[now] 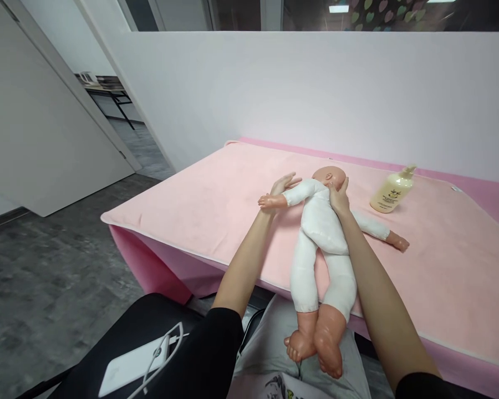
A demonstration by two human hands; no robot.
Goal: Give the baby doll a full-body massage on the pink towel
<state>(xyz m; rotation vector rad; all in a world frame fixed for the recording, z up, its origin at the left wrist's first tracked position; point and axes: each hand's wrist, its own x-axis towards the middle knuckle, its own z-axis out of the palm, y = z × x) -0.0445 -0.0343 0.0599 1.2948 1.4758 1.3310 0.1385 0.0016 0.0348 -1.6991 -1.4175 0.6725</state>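
A baby doll (325, 227) with a white cloth body and vinyl head, hands and feet is on the pink-covered table (199, 205). Its head points away from me, turned to one side. Its legs hang over the near edge towards my lap. My left hand (285, 185) is open behind the doll's arm on the left, fingers stretched towards the head; the doll's hand lies across my wrist. At the neck and shoulder on the right, my right hand (339, 197) holds the doll, its fingers partly hidden.
A pale yellow pump bottle (391, 191) stands to the right of the doll. On my left thigh lies a white power bank (135, 366) with a white cable. A white wall (316, 88) rises behind the table, and a door (45, 111) is at the left.
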